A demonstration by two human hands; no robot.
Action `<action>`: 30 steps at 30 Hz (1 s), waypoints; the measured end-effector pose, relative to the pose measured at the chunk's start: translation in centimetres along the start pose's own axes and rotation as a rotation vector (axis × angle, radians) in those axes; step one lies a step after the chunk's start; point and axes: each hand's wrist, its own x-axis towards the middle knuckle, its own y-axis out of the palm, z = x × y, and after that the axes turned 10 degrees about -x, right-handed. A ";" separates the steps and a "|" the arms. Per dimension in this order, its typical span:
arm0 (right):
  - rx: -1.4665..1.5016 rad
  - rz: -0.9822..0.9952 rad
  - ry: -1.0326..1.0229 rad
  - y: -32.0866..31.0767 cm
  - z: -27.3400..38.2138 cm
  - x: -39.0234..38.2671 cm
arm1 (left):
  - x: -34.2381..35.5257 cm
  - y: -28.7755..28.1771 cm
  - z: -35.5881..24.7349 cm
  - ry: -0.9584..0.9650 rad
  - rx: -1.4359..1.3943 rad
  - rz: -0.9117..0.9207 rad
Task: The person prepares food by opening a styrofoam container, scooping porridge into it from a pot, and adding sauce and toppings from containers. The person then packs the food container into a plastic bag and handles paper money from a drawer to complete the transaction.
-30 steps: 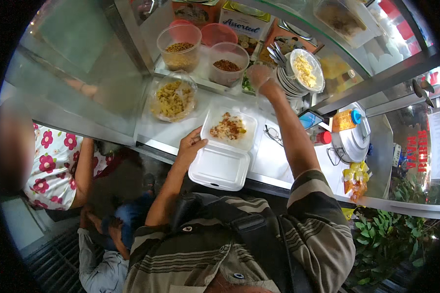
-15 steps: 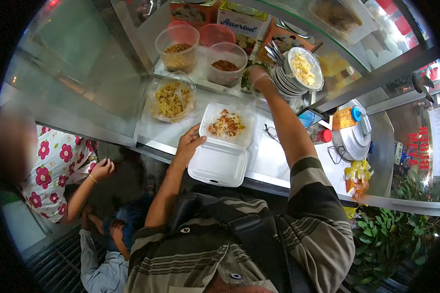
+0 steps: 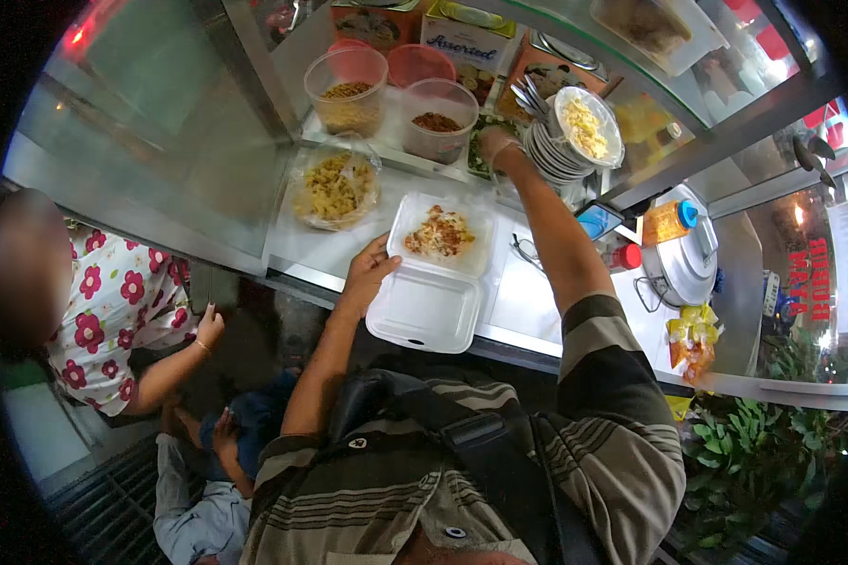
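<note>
A white foam takeaway box (image 3: pixel 429 306) lies with its lid folded open toward me. Its far half holds food (image 3: pixel 438 235) with a pale and reddish-brown topping. My left hand (image 3: pixel 369 275) grips the box at its left side near the hinge, thumb on the rim. My right hand (image 3: pixel 499 151), seemingly in a thin clear plastic glove, reaches into a tray of chopped greens (image 3: pixel 480 162) at the back of the counter. Its fingers point down and are mostly hidden. Close to its right rises a stack of plates (image 3: pixel 548 158), topped by a bowl of pale yellow shreds (image 3: pixel 582 127).
Tubs of yellow bits (image 3: pixel 349 108) and reddish-brown topping (image 3: pixel 437 122) stand behind a bag of yellow food (image 3: pixel 334 188). A red-lidded jar (image 3: pixel 624 256) and a round lidded pot (image 3: pixel 683 259) are at right. Glass panels frame the stall. A person in a flowered top (image 3: pixel 113 311) stands left.
The view has shifted slightly. My right hand stays at the greens tray, and my left hand keeps its hold on the foam box. The person at left has moved their hand a little.
</note>
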 end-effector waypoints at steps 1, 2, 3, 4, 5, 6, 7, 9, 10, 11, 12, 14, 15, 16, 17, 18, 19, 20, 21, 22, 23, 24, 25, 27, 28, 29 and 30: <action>-0.100 0.017 -0.066 -1.1 0.6 0.1 | -0.6 -0.6 0.3 0.001 0.006 -0.007; -0.199 0.031 -0.124 -2.0 0.9 0.0 | -1.2 -0.5 0.1 0.004 0.005 -0.023; -0.194 0.032 -0.145 -2.4 1.7 -0.5 | -1.8 -0.6 0.0 0.010 0.012 -0.058; -0.178 -0.116 -0.170 -1.7 1.6 -1.1 | -2.3 -0.3 0.0 0.011 0.017 -0.084; -0.158 -0.262 -0.199 -1.5 1.9 -1.9 | -2.6 -0.7 0.3 0.010 0.014 -0.102; -0.150 -0.255 -0.218 0.0 2.0 -0.5 | -2.8 -1.3 0.7 0.001 0.068 -0.132; -0.096 -0.260 -0.157 2.5 -2.9 1.2 | -0.8 -0.5 0.8 -0.025 0.130 -0.069; -0.049 -0.233 -0.092 5.9 -9.2 1.6 | 1.2 0.5 1.5 0.023 0.131 0.055; 0.484 -0.453 -0.116 6.3 -12.4 0.4 | 2.1 1.8 1.5 0.016 0.096 0.111; 1.026 -0.683 -0.153 6.9 -14.2 -0.5 | 3.2 2.4 1.5 0.016 0.067 0.151; 0.843 -0.535 -0.187 5.8 -4.8 0.0 | 1.4 -1.4 1.8 -0.003 0.064 0.037; 0.313 -0.406 -0.266 -6.1 7.1 -8.7 | -2.8 -4.9 2.5 0.011 0.060 -0.122; 0.288 -0.419 -0.218 -9.1 6.6 -12.4 | -1.8 -3.7 2.3 0.002 0.063 -0.068; 0.374 -0.324 -0.113 -11.1 6.6 -15.0 | -1.1 -3.0 2.2 -0.004 0.064 -0.030; 0.465 -0.227 -0.015 -11.8 6.6 -16.7 | -0.5 -2.5 2.1 -0.004 0.065 -0.015; 0.770 -0.169 0.006 -11.3 6.6 -17.9 | 0.0 -2.3 2.0 -0.003 0.065 -0.008; 0.762 -0.180 0.025 -10.8 6.3 -18.7 | 0.4 -2.1 2.2 -0.005 0.065 0.014; 0.711 -0.121 0.056 -10.1 6.5 -19.0 | 0.6 -2.4 2.6 -0.011 0.075 0.007; 0.662 -0.059 0.083 -9.5 6.6 -19.4 | 0.7 -2.8 3.0 -0.017 0.086 -0.003; 0.845 -0.037 0.105 -10.1 7.3 -20.4 | 0.8 -2.8 3.0 -0.016 0.083 0.005; 0.839 -0.040 0.109 -9.8 7.5 -20.8 | 0.8 -2.9 3.0 -0.006 0.067 0.007; 0.853 -0.037 0.108 -9.3 7.7 -21.0 | 0.8 -3.0 3.1 0.005 0.051 0.008; 0.870 -0.037 0.112 -8.5 7.5 -21.2 | 1.0 -2.7 2.9 0.003 0.052 0.017; 0.879 -0.045 0.128 -6.2 7.2 -21.3 | 1.0 -2.6 2.8 -0.016 0.002 -0.015; 0.894 -0.036 0.128 -5.8 7.4 -21.3 | 1.2 -3.0 2.9 -0.014 0.004 -0.017; 0.907 -0.029 0.128 -5.4 7.6 -21.2 | 1.4 -3.4 2.9 -0.025 -0.015 -0.007; 0.907 -0.031 0.122 -5.0 8.2 -21.2 | 1.5 -3.8 2.9 -0.034 -0.034 0.004</action>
